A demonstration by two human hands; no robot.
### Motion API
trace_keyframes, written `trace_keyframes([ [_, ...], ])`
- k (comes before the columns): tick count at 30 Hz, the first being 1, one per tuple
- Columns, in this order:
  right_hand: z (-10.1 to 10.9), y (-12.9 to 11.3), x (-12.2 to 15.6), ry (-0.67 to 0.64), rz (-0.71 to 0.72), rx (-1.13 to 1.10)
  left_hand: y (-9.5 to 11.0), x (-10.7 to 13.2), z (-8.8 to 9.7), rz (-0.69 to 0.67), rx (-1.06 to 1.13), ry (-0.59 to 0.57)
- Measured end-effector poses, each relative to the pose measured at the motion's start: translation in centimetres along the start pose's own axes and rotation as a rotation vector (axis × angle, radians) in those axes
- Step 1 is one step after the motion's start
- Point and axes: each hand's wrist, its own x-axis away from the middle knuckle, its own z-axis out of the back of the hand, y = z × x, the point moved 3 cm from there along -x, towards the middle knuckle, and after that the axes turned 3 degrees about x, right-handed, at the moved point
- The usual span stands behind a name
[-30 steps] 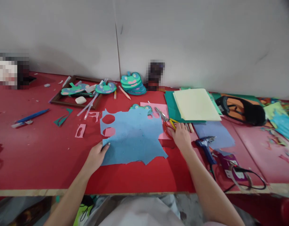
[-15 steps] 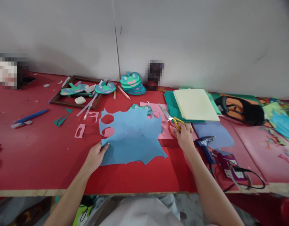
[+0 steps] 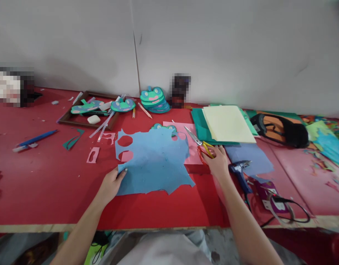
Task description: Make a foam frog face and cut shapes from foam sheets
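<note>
My left hand point(image 3: 111, 186) pinches the left edge of a blue felt-like sheet point(image 3: 155, 163), thumb on top. The sheet has round cut-outs at its left and a jagged lower edge. My right hand point(image 3: 218, 162) is closed at the yellow and red handles of a pair of scissors point(image 3: 198, 141), whose blades point away to the upper left, slightly apart. Beneath the scissors and partly under the blue sheet is a pink sheet point(image 3: 193, 158). A green frog-face cut-out point(image 3: 158, 127) shows behind the blue sheet, its lower part hidden.
Stacked frog faces point(image 3: 153, 97) stand by the wall. A brown frame point(image 3: 75, 124) holds glue sticks and an eraser point(image 3: 93, 119). Rightward are pale yellow sheets point(image 3: 230, 123), a blue glue gun point(image 3: 241, 173) with its cable, and a black cap-like item point(image 3: 290, 134). A blue pen point(image 3: 38, 137) lies left.
The scissors have tipped slightly, their handles lower in my right hand. My left hand and the blue sheet stay almost in place, with a slight shift of the view.
</note>
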Motion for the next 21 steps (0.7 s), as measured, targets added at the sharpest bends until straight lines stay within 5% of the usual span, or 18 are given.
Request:
trace_keyframes([
  [5, 0.9, -1.1, 0.5, 0.052, -0.145, -0.261, -0.2, -0.1, 0.0, -0.009, 0.017, -0.009],
  [11, 0.3, -3.5, 2.2, -0.162, -0.522, -0.957, -0.6, -0.2, 0.7, 0.07, 0.136, -0.032],
  [21, -2.7, -6.3, 4.8, -0.302, -0.643, -1.159, -0.6, -0.8, 2.5, 0.165, 0.476, 0.1],
])
